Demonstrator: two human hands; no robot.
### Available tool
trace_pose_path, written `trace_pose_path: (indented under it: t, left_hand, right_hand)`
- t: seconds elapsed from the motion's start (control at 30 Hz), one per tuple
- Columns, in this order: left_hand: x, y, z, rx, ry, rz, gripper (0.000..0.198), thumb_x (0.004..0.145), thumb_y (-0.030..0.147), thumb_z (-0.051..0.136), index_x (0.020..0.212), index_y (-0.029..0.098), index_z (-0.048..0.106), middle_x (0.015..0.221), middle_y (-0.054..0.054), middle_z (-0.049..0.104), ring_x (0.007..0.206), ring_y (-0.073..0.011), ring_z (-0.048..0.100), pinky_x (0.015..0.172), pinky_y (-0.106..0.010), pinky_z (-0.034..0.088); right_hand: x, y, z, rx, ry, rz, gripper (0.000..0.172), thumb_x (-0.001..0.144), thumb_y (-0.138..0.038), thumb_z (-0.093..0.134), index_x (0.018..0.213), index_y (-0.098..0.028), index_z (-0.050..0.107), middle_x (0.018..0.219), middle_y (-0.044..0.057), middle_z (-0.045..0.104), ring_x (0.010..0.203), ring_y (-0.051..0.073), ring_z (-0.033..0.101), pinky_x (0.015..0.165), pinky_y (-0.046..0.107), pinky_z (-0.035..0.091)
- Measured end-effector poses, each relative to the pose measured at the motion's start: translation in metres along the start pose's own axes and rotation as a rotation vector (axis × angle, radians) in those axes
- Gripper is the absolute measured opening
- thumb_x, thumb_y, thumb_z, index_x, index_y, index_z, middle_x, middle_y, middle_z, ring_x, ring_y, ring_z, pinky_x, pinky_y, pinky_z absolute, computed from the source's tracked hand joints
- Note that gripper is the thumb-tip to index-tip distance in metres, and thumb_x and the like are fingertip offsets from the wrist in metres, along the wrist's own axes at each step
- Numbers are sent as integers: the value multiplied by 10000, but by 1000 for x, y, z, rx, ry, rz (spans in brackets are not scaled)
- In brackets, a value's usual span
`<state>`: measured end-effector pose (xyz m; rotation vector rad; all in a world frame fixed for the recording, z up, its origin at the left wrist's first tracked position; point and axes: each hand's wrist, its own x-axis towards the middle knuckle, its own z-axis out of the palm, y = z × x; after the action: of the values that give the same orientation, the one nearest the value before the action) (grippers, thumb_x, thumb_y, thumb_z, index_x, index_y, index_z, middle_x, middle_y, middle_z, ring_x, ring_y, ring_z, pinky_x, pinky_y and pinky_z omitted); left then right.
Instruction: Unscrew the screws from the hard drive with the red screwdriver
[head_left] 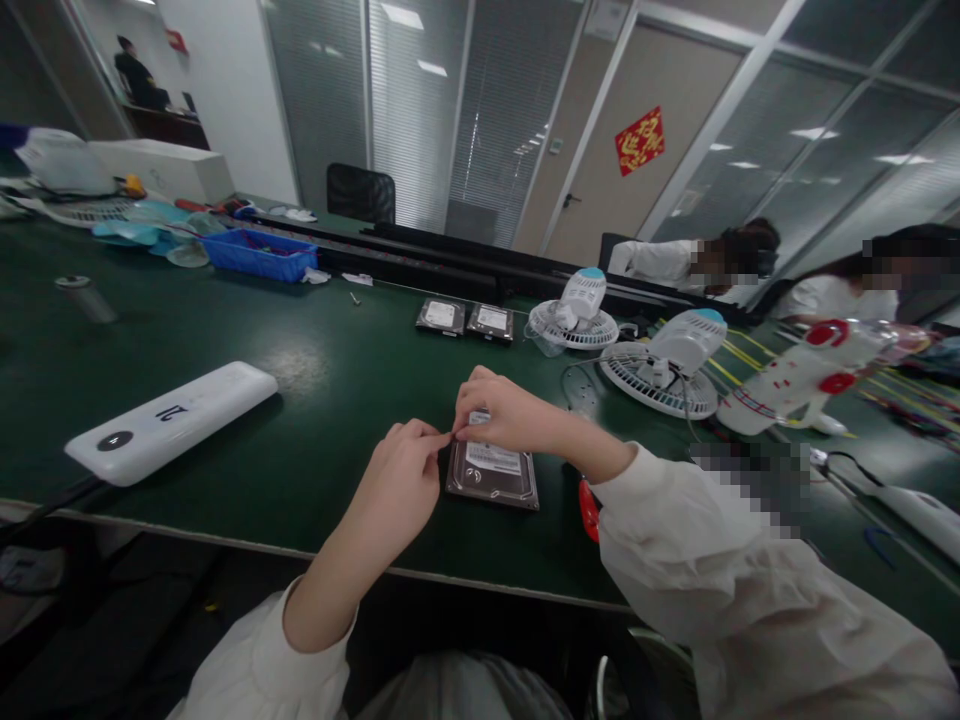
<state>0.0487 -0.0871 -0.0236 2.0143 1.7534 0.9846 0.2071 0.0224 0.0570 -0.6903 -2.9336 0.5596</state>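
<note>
A hard drive lies flat on the green table in front of me, its white label partly covered. My right hand bends over the drive's far left part, fingers pinched together. From the left, my left hand reaches in with thumb and forefinger closed, and the fingertips of both hands meet at the drive's left edge. Whatever sits between those fingertips is too small to make out. Farther back, two more hard drives, one on the left and one on the right, lie side by side.
A white power bank-like device lies at left, near a metal cylinder. Behind are a blue basket and a small screw-like piece. White fans stand at right; a red object is by my right forearm. Two people sit opposite.
</note>
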Motion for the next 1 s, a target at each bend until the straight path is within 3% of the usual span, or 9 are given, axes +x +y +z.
trace_pose_path:
  t: [0.4,1.0]
  left_hand:
    - [-1,-3,2,8,17,25,478,906,12,413,1132,186,796,1094,-97,733,1014,-267,646,941,-424,530]
    - [0,-5,2,-2,14,10,468,910,14,425,1149,178,791,1101,-106,730,1012,-274,649,925,-427,535]
  right_hand:
    - [2,0,-1,-39,-36,-19,141,885,-123,675,894,-144,814,938,87,745,1000,214,514,907,355,414]
    - [1,-7,-4,-15,-33,21,117,876,-143,698,910,-120,809,950,100,757,1014,221,531,891,362,425]
